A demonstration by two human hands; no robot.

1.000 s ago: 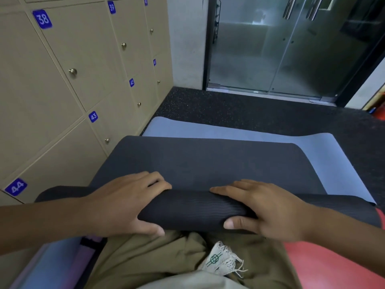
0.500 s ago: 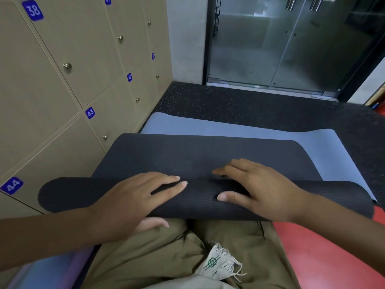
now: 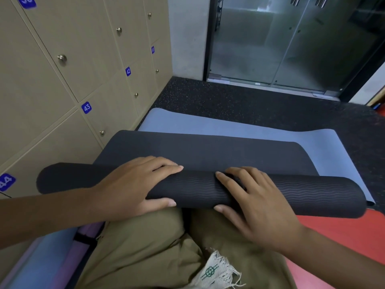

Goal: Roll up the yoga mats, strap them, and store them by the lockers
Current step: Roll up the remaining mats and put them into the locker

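Black mat (image 3: 208, 155): partly rolled, sitting mid-frame; the rolled part runs left to right across the picture, its long axis tipped slightly down toward the right, wavy ribbing showing on the roll.
Unrolled part: lies flat beyond the roll, stretching toward the top of the frame, on top of the blue mat (image 3: 239, 127).
Left hand (image 3: 133, 186): draped over the roll left of centre, fingers together and curved over the top, thumb tucked under the near side, clamped on the roll.
Right hand (image 3: 256, 203): on the roll right of centre, fingers a little apart and bent over the top, thumb against the near edge, gripping it too.
Blue mat: spread on the dark speckled floor (image 3: 250, 103), its far and right edges peeking out past the black one.
Lockers (image 3: 62, 84): beige, numbered doors, filling the left of the frame.
Lower left: another rolled mat (image 3: 41, 265), blue and purple, with a black strap (image 3: 84, 239) round it.
Top right: glass doors (image 3: 291, 42).
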